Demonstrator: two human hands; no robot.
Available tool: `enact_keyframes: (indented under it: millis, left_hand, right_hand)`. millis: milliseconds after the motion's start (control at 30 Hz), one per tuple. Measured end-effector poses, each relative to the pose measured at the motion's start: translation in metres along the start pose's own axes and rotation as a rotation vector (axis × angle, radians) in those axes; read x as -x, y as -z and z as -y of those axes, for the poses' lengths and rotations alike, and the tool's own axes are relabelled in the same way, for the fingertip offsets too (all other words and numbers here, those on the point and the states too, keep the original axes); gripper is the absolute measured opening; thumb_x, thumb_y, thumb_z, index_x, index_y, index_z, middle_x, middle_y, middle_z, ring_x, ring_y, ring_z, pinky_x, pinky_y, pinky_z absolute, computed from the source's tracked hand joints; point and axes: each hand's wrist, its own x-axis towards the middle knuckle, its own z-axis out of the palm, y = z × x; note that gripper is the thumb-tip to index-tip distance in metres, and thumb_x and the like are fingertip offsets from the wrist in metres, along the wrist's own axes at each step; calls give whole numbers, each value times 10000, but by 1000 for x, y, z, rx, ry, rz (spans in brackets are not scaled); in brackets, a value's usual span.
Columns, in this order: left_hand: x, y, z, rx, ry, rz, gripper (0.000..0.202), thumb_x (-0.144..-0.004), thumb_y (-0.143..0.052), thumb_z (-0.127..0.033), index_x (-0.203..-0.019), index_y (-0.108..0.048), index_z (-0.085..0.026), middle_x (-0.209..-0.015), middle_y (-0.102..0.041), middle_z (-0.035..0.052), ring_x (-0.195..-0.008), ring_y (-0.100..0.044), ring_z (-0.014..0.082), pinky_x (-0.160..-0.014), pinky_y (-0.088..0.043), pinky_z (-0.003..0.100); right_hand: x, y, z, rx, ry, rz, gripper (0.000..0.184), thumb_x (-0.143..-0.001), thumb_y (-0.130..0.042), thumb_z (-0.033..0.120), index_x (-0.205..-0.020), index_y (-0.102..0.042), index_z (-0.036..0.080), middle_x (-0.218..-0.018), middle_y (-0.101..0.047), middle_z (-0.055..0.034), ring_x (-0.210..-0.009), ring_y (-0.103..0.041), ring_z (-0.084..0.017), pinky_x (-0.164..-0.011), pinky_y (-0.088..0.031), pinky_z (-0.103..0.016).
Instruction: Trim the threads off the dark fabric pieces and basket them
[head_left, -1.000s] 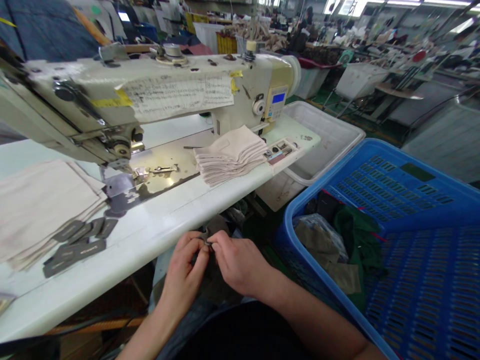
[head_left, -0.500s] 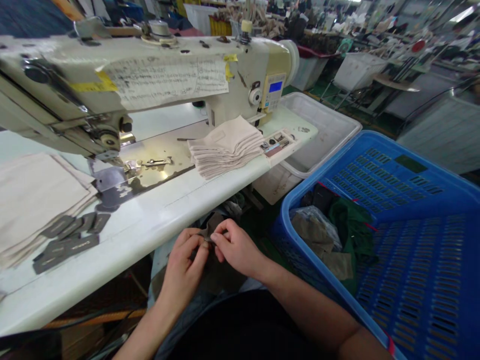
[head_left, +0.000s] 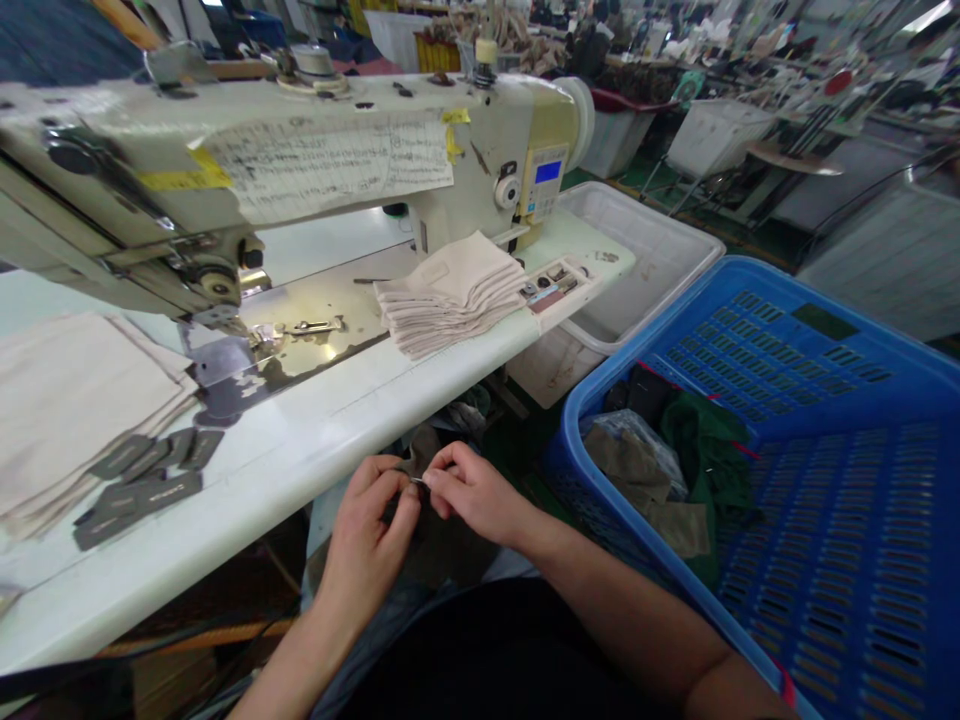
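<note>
Below the table's front edge, over my lap, my two hands work close together on a piece of brown-grey cloth. My left hand pinches a fold of it between thumb and fingers. Just to the right, my right hand is closed in a pinch, fingertips almost touching the left thumb. A thin, pale, shiny sliver shows between the two sets of fingertips. It is too small to tell whether it is thread or metal.
A sewing machine stands on the white table. Folded beige fabric pieces lie near its right end. At left, dark labels lie by beige panels. A blue basket holding cloth stands right, before a white bin.
My fingertips have parted slightly, and the pale sliver between them shows more clearly. Otherwise my hands stay in place over my lap; the view has shifted a little.
</note>
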Motion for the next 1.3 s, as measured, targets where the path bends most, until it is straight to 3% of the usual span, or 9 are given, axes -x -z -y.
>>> enact_keyframes:
  millis: [300, 700, 867, 1033, 1133, 1200, 1233, 1300]
  left_hand:
    - [1, -5, -4, -64, -94, -35, 283, -930, -526, -241, -685, -664, -208, -837, -596, 40, -788, -604, 180, -708, -488, 292]
    - [0, 0, -1, -89, -225, -53, 311, -914, -544, -147, -618, -633, -182, -798, -623, 38, -724, -626, 135, -676, -497, 241]
    - [1, -5, -2, -128, -270, -106, 292, -887, -582, -137, -600, -614, -182, -807, -631, 40, -722, -641, 135, -676, -499, 239]
    - [3, 4, -6, -22, -209, -57, 284, -896, -561, -145, -621, -613, -198, -775, -637, 18, -695, -627, 132, -632, -486, 231]
    - [2, 11, -9, 41, -177, 7, 327, -894, -570, -178, -570, -538, -207, -742, -625, 5, -671, -609, 137, -601, -475, 238]
    - [0, 14, -11, 58, -183, 31, 333, -888, -571, -186, -561, -517, -211, -726, -616, 2, -667, -606, 143, -600, -474, 247]
    - [0, 15, -12, 54, -186, 22, 332, -886, -571, -187, -560, -512, -213, -729, -615, 3, -673, -608, 146, -605, -476, 251]
    - [-1, 17, -12, 12, -184, -35, 325, -882, -578, -197, -563, -513, -214, -768, -622, 15, -715, -624, 157, -638, -494, 261]
  right_hand:
    - [0, -3, 5, -291, -101, 20, 118, -961, -542, 254, -871, -477, 216, -593, -512, 88, -501, -389, -90, -525, -286, -237]
    - [3, 2, 18, -312, -204, 136, 146, -961, -554, 208, -829, -494, 197, -559, -544, 78, -463, -385, -70, -460, -210, -218]
    - [3, -3, 12, -289, -107, 77, 154, -916, -619, 219, -819, -501, 197, -544, -515, 90, -484, -395, -74, -485, -263, -218]
    - [6, 4, 16, -242, 14, 29, 181, -968, -545, 361, -880, -519, 205, -562, -492, 87, -503, -414, -96, -535, -344, -237]
    - [6, 12, 23, -16, 245, -98, 255, -917, -652, 391, -1073, -612, 194, -876, -657, -7, -693, -562, -124, -620, -422, -249]
    - [5, 14, 27, 141, 377, -41, 316, -875, -702, 307, -1172, -648, 214, -1175, -666, -56, -921, -628, -159, -734, -474, -261]
    - [4, 13, 28, 192, 401, 6, 283, -874, -687, 261, -1153, -670, 216, -1215, -666, -58, -986, -633, -170, -783, -484, -269]
    - [3, 9, 30, 251, 367, 36, 143, -877, -646, 198, -1009, -703, 196, -1065, -708, -44, -953, -645, -173, -803, -485, -277]
